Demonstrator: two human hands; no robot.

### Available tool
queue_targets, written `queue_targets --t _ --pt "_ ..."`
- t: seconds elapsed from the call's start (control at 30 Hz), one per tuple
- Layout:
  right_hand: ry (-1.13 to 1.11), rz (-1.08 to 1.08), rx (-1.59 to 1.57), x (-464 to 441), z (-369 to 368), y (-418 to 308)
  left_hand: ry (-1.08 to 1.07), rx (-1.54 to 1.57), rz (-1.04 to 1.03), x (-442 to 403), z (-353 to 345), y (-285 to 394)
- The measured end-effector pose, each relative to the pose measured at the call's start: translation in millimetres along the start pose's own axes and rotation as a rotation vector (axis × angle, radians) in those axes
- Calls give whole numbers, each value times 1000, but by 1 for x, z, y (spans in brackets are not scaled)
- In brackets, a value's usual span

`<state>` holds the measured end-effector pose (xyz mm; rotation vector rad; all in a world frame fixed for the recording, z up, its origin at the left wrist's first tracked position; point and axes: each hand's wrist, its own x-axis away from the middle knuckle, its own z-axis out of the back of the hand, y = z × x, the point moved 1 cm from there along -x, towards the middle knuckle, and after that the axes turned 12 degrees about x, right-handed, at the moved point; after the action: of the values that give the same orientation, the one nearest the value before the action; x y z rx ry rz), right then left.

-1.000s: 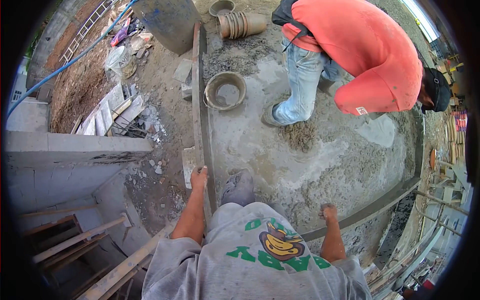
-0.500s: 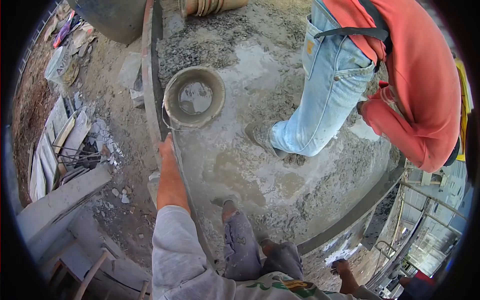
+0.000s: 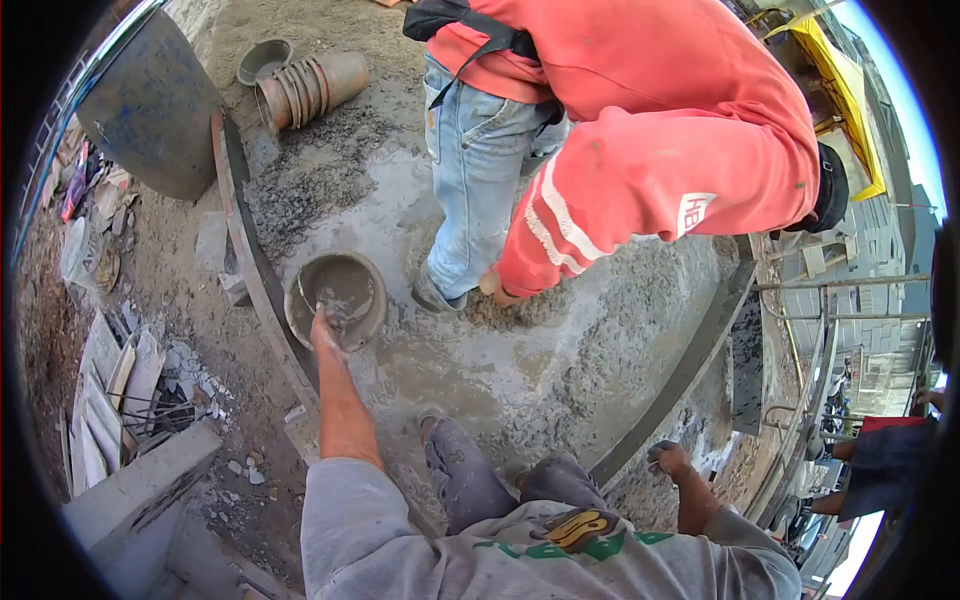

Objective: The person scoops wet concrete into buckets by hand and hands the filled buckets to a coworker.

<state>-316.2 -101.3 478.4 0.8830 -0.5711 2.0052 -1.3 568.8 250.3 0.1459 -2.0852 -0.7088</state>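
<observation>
My left hand (image 3: 327, 330) reaches over the near rim of a round, cement-stained bucket (image 3: 373, 322). A thin wire handle runs to my fingers, which are closed on it; the grip is partly blurred. Murky liquid (image 3: 350, 284) lies inside the bucket. The bucket stands on wet grey cement (image 3: 410, 365), close beside the formwork board (image 3: 262, 290). Out to my right, my right hand (image 3: 670, 458) hangs above the curved form edge, its fingers loosely bent and apart. Nothing shows in it, and its fingertips are dark.
A co-worker in a red hoodie (image 3: 670, 90) and jeans bends over the cement, one hand (image 3: 490, 283) low at its surface. Stacked buckets (image 3: 310, 90) and a large barrel (image 3: 150, 110) stand farther back. Rubble and broken boards (image 3: 110, 390) lie left. Metal rails (image 3: 825, 340) stand right.
My left hand has moved from beside the board to the bucket and taken its handle. The view has tilted up. The co-worker's arm now reaches down to the cement.
</observation>
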Motion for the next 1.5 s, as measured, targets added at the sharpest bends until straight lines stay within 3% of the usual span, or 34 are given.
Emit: queue_targets --t 0.03,0.1,0.13,0.2,0.3,0.33,0.43,0.53,0.67,0.7,0.8,0.9,1.0,1.2,1.4,1.5 --pt "-3 -19 -161 16 4 -15 -34 -59 14 36 -11 7" --pt "30 -61 -122 22 6 -6 -104 -194 42 99 -35 17" --pt "54 132 46 -12 -5 42 -73 -169 14 119 -32 13" --pt "100 238 120 -36 -19 88 -16 -110 -60 148 -25 17" --pt "46 126 -108 -9 -33 117 75 -103 -53 226 -12 22" --pt "28 130 -190 -10 -34 129 126 -196 -65 251 -9 13" --pt "79 148 96 20 -22 177 223 -302 -91 301 37 -21" --pt "220 185 162 35 -8 242 206 -272 51 326 97 -67" --pt "130 9 -83 35 22 317 292 -565 117 408 117 -138" --pt "239 59 9 55 45 314 316 -582 91 409 122 -147" --pt "242 -1 -42 26 65 339 355 -539 42 413 140 -175" --pt "347 105 2 8 82 332 333 -456 6 429 144 -178" --pt "235 108 -99 20 105 298 404 -537 -50 425 167 -188" --pt "230 197 -208 -1 85 305 281 -770 28 421 168 -220" --pt "363 187 -57 9 97 336 185 -869 53 420 129 -240" --pt "285 87 -113 21 107 330 134 -947 96 394 132 -249"
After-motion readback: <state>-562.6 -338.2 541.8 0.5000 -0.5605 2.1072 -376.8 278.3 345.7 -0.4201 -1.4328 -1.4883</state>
